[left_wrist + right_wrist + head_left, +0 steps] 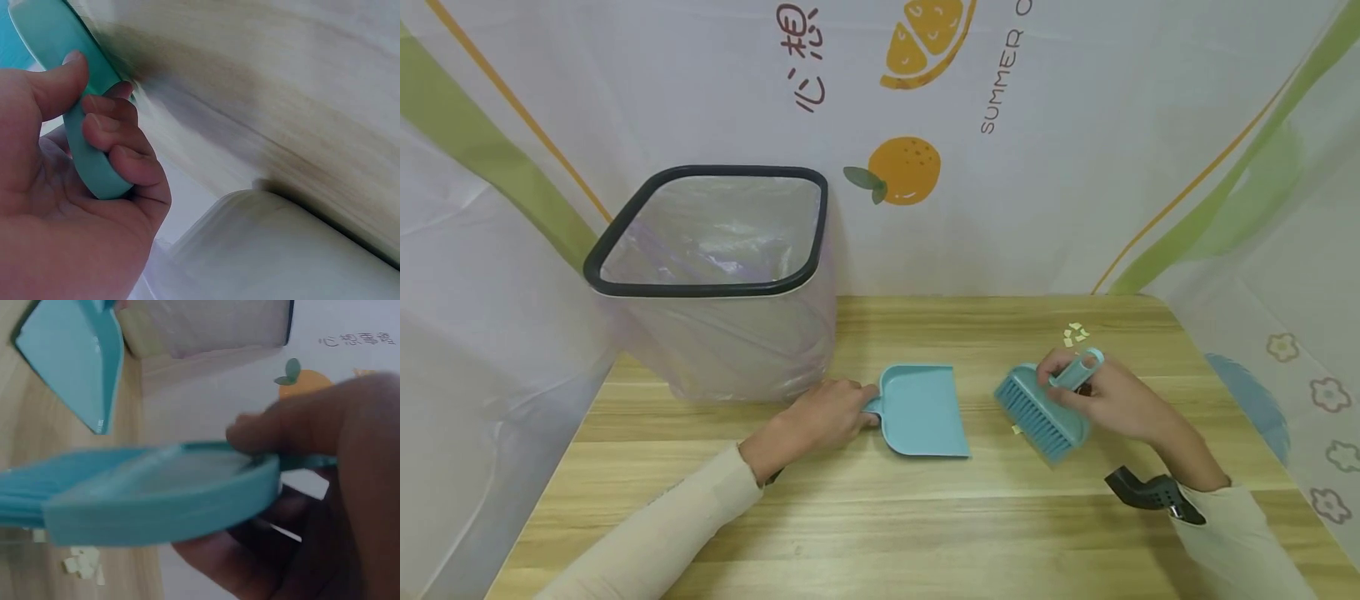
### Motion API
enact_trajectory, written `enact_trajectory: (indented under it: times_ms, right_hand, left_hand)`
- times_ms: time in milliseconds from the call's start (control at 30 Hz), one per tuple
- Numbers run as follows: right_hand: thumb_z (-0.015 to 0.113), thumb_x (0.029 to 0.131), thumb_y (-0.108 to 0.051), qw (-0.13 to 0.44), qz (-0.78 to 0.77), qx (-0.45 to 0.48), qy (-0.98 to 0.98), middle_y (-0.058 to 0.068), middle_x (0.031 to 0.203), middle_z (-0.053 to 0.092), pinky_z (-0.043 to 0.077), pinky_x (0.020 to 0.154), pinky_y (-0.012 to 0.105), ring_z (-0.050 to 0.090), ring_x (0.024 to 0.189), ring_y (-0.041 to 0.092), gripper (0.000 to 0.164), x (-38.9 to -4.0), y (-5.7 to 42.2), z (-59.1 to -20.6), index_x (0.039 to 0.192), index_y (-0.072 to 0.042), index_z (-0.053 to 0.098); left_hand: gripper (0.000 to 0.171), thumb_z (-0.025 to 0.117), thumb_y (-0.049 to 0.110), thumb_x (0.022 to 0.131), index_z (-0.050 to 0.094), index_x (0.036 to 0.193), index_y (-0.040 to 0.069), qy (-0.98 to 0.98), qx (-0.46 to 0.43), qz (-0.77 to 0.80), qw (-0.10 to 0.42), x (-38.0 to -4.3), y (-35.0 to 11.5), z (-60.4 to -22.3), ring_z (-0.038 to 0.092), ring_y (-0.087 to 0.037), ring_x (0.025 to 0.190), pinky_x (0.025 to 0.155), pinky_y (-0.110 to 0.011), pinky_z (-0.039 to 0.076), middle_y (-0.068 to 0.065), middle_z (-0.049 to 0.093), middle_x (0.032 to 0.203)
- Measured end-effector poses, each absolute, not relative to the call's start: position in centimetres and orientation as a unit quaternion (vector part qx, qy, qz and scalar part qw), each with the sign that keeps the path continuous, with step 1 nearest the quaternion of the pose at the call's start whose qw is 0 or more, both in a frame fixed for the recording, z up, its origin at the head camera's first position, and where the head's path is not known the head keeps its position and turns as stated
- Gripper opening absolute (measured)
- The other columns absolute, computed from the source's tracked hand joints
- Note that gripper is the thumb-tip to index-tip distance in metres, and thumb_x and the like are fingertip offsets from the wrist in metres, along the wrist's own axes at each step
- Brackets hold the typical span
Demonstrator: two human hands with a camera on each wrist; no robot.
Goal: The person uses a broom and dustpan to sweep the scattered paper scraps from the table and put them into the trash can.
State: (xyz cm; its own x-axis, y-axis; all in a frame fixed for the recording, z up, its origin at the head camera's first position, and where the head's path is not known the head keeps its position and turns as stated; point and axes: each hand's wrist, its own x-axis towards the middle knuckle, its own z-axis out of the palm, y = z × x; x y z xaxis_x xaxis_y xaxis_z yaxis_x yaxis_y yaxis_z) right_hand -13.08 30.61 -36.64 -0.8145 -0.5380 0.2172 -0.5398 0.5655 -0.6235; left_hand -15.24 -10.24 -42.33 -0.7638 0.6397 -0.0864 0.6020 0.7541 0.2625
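Note:
My left hand (829, 413) grips the short handle of a light-blue dustpan (923, 412), its fingers wrapped round it in the left wrist view. The pan lies on the wooden table with its open edge facing right. To its right, my right hand (1097, 396) holds a matching hand brush (1045, 408) where handle meets head, bristles pointing down and left. A small pale-yellow scrap (1017, 429) lies by the bristles. Several more scraps (1077, 333) sit in a group behind the right hand; the right wrist view also shows scraps (84, 562) below the brush.
A bin (722, 333) with a dark rim and a translucent plastic liner stands at the back left, close to my left hand. Behind the wooden table (880, 533) hangs a white printed sheet (1037, 208), which also covers both sides.

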Motion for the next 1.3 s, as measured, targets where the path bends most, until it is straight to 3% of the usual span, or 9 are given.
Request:
enact_trajectory:
  times_ms: [133, 333, 667, 1000, 1100, 1300]
  right_hand:
    - [0.071, 0.100, 0.004, -0.027, 0.353, 0.326, -0.877, -0.009, 0.089, 0.062, 0.044, 0.054, 0.027, 0.050, 0.066, 0.003, 0.026, -13.2, 30.6, -37.4, 0.108, -0.021, 0.067]
    - [0.069, 0.101, 0.004, -0.031, 0.353, 0.304, -0.884, -0.001, 0.100, 0.069, 0.053, 0.063, 0.031, 0.062, 0.079, 0.013, 0.020, -14.6, 30.9, -37.8, 0.106, -0.016, 0.069]
    - [0.069, 0.101, 0.005, 0.014, 0.347, 0.260, -0.901, 0.010, 0.107, 0.071, 0.056, 0.065, 0.033, 0.064, 0.083, 0.023, 0.016, -16.3, 32.2, -37.7, 0.106, -0.010, 0.070]
    - [0.061, 0.103, -0.003, 0.072, 0.295, 0.187, -0.934, 0.021, 0.098, 0.076, 0.051, 0.052, 0.032, 0.066, 0.069, 0.020, 0.012, -16.1, 33.8, -36.9, 0.110, -0.003, 0.071]
    - [0.062, 0.103, -0.008, 0.080, 0.252, 0.181, -0.947, 0.017, 0.089, 0.077, 0.048, 0.050, 0.031, 0.064, 0.064, 0.015, 0.013, -16.1, 33.7, -37.0, 0.112, -0.003, 0.071]
    - [0.064, 0.102, -0.007, 0.086, 0.213, 0.207, -0.951, -0.006, 0.064, 0.059, 0.036, 0.053, 0.031, 0.039, 0.054, 0.009, 0.014, -16.4, 32.6, -37.5, 0.112, -0.006, 0.073]
  left_hand:
    - [0.028, 0.073, 0.030, 0.109, 0.071, 0.123, 0.005, 0.933, 0.333, 0.112, 0.081, -15.3, -10.2, -42.4, 0.061, -0.019, 0.079, 0.075, -0.044, 0.054, -0.006, 0.067, 0.092]
    - [0.030, 0.072, 0.031, 0.109, 0.070, 0.124, 0.006, 0.935, 0.328, 0.107, 0.085, -15.3, -10.1, -42.3, 0.062, -0.020, 0.080, 0.075, -0.045, 0.055, -0.005, 0.067, 0.092]
    - [0.028, 0.073, 0.029, 0.109, 0.070, 0.123, 0.005, 0.932, 0.336, 0.107, 0.079, -15.5, -10.1, -42.4, 0.067, -0.024, 0.082, 0.075, -0.047, 0.057, -0.007, 0.068, 0.091]
    - [0.025, 0.073, 0.026, 0.109, 0.070, 0.121, 0.004, 0.932, 0.335, 0.107, 0.082, -15.4, -10.1, -42.4, 0.069, -0.027, 0.085, 0.076, -0.048, 0.058, -0.008, 0.068, 0.091]
    - [0.027, 0.073, 0.026, 0.109, 0.070, 0.123, 0.004, 0.934, 0.330, 0.107, 0.088, -15.3, -10.0, -42.3, 0.069, -0.026, 0.085, 0.076, -0.047, 0.057, -0.008, 0.069, 0.093]
    - [0.028, 0.074, 0.026, 0.108, 0.070, 0.125, 0.004, 0.934, 0.328, 0.108, 0.092, -15.3, -10.0, -42.2, 0.068, -0.023, 0.083, 0.077, -0.046, 0.057, -0.008, 0.069, 0.094]
